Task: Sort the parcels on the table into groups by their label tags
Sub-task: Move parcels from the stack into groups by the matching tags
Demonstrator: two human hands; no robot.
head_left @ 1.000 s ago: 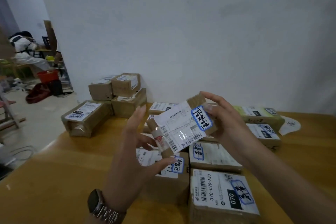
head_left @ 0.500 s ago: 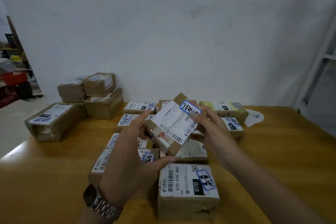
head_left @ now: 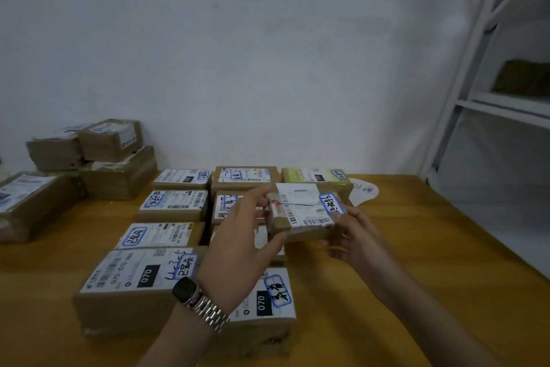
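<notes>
Parcel (head_left: 300, 203) shifted rightward, levelled | between left hand (head_left: 238, 247), right hand (head_left: 354, 235)

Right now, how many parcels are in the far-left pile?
4: top-left parcel, top-right parcel, lower parcel beneath the latter, long parcel beside at left; more may be hidden.

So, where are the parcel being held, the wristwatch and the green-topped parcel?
held parcel (head_left: 303, 203): head view, middle of its white shipping label.
wristwatch (head_left: 184, 289): head view, on its dark face.
green-topped parcel (head_left: 291, 174): head view, left part of its green top.
</notes>
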